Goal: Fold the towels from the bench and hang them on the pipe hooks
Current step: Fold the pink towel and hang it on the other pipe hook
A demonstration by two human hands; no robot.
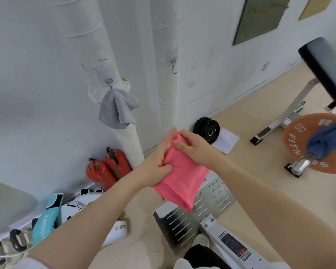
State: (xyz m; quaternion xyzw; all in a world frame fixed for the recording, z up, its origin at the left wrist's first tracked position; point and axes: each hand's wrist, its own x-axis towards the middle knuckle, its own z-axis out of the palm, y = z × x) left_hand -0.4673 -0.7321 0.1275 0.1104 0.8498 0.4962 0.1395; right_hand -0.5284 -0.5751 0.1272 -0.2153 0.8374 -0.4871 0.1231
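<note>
A person is holding a folded pink towel (182, 175) up in mid-air, in front of two white wrapped pipes, apparently squaring it off before hanging it. The left hand (157, 164) is gripping the towel's left edge, fingers (164, 167) curled into the cloth, while the right hand (194, 148) is pinching the top corner, keeping the layers from slipping apart. The soft, matte fabric is sagging into a rough rectangle, its lower fold drooping. On the left pipe (97, 55) a grey towel (117, 108) is already hanging in a bunched, floppy drape from its hook. The bare metal hook (174, 66) on the right pipe (166, 55) is waiting just beyond the hands (likely the pink towel's destination). A blue towel (326, 138) is lying draped over an orange weight plate (303, 144) far right.
</note>
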